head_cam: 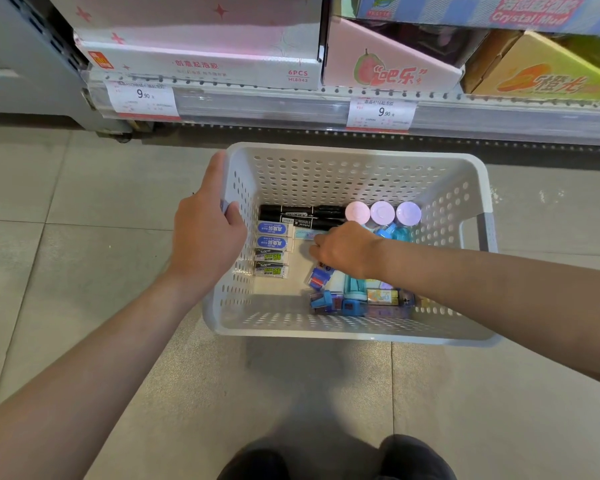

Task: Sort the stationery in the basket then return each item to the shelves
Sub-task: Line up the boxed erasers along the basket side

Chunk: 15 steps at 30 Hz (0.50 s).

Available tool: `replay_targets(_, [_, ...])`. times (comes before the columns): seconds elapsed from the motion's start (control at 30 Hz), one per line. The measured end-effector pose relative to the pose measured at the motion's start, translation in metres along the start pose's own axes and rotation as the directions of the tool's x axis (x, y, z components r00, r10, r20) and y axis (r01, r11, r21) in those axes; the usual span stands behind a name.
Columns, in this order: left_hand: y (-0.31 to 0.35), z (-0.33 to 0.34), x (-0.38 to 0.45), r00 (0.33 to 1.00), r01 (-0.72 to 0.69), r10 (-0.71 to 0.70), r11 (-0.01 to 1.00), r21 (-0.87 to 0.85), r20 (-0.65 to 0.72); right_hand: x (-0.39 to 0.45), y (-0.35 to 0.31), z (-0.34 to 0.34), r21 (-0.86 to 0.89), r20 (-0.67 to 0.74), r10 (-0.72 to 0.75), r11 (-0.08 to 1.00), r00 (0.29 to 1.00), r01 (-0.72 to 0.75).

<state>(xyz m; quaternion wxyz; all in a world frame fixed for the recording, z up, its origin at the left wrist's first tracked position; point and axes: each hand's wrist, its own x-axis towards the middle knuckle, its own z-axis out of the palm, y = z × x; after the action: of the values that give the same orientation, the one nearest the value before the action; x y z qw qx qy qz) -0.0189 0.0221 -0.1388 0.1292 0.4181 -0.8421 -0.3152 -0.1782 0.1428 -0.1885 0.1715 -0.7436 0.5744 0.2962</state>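
A: Which step is being carried out?

B: Sorting, by the look of it. The basket [354, 157] is being steadied on the tiled floor [84, 209] by the left hand [205, 237], whose fingers are being curled over the left rim. The right hand [343, 251] is being lowered among the stationery in the middle of the basket.

A: What is being gripped by the right hand?

B: That cannot be told. Its fingers are being bent downward and hidden beneath the knuckles; a small blue item [317, 277] is lying just under them, but a grasp is not being shown.

A: How much is being counted as sorted?

B: The erasers [272, 249] are being kept in a column at the left, the black markers [302, 216] along the far wall, and three round pink lids [383, 213] beside them. The mixed pile [361, 299] near the front wall is probably being left for grouping.

A: And the next move?

B: One piece is probably needing to be lifted free without the neat rows being disturbed. The shelf [291, 102] is being cropped above, and its labels are being blurred.
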Motion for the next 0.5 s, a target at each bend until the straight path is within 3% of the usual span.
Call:
replay_targets(0.37, [-0.001,0.0,0.0,1.0,-0.001,0.001,1.0,0.01,-0.005,-0.008,0.0,-0.02,0.02,0.071,0.079,0.997,0.994,-0.08])
replay_targets(0.43, [-0.002,0.0,0.001,1.0,0.001,-0.001,1.0,0.005,-0.003,-0.008,-0.001,-0.022,0.142,-0.031,0.159,0.978,0.987,-0.153])
replay_targets(0.5, [-0.002,0.001,0.001,1.0,-0.006,0.006,1.0,0.012,-0.009,-0.002,-0.004,-0.024,0.396,-0.112,0.285,0.891,0.952,-0.221])
